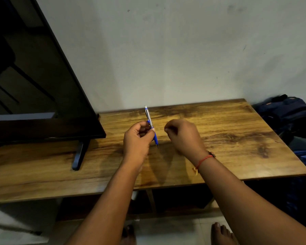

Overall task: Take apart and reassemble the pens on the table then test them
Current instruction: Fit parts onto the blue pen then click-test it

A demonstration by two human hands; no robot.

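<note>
Blue-and-silver pen (148, 116): pinched mid-barrel by left hand (136, 138), tip down and nearward, above centre of wooden surface (228, 138); likely steadied for unscrewing. Right hand (183, 135): just beside, clear of pen, fingers curled; contents, if any, cannot tell.

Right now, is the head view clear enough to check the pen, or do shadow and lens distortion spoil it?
Head view: pen in the left hand reads sharp; soft arm shadows darken the table below; wide lens bows its edges; anything in the right hand is too small to tell.
</note>
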